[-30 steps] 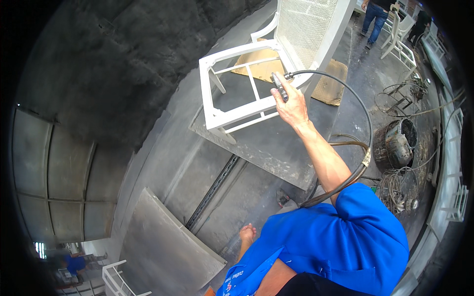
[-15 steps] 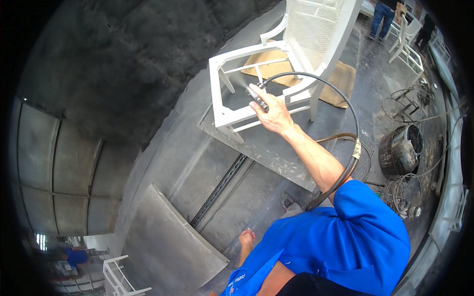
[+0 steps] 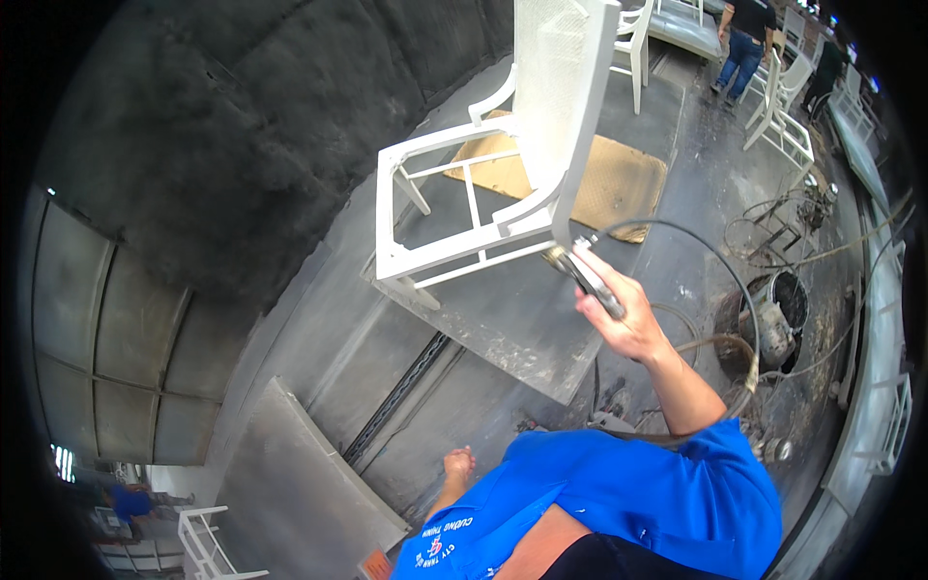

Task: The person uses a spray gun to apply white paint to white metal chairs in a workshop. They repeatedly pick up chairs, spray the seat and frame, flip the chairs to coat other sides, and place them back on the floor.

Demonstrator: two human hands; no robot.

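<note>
In my right hand (image 3: 628, 314) is a metal spray gun (image 3: 588, 280), with my fingers wrapped round its body and a dark hose (image 3: 710, 246) running from it. The gun is just right of a white armchair (image 3: 440, 253), close to its near rear leg and apart from it. The chair has a mesh back (image 3: 553, 87) and an open seat frame, and stands on a flat grey board (image 3: 503, 333). Low in front of my body, my left hand (image 3: 459, 462) is curled closed, with nothing visible in it.
Brown cardboard (image 3: 619, 184) lies behind the chair. To the right stand a paint-stained bucket (image 3: 778, 324) and coiled hoses. A slotted metal track (image 3: 396, 396) crosses the floor beside another grey panel (image 3: 300, 483). Further back are a person (image 3: 742, 48) and more white chairs (image 3: 778, 121).
My right hand has swung right and nearer with the spray gun, from above the seat frame to beside the chair's rear. The spray mist seen earlier no longer shows. The view has shifted.
</note>
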